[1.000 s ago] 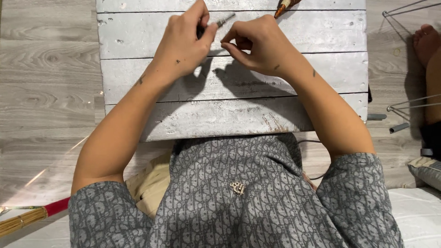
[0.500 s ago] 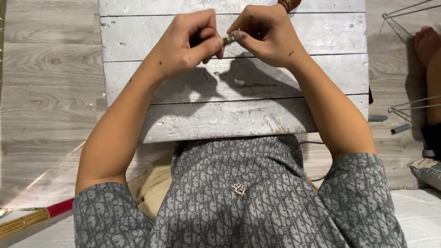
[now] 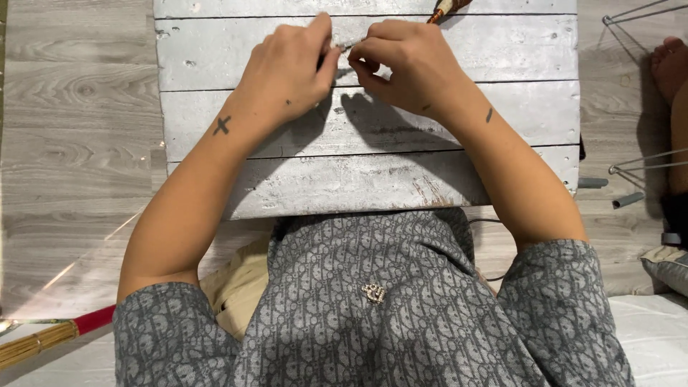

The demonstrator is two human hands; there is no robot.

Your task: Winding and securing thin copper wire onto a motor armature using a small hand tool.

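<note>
No packages, labels, signs or screens here — none at all.

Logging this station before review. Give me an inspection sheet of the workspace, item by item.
Surface: white-painted wooden plank board, scuffed and chipped, lying on grey wood-grain floor.
Job's things: small thin silvery piece pinched between both hands; too small to identify.
Clutter: brown-handled tool at the board's far edge.
Grippers: left hand and right hand meet fingertip to fingertip above the board, both closed on the piece.
Cables: thin dark cord by the right arm.
Surroundings: wire frame, bamboo stick with red band, another person's foot.
</note>
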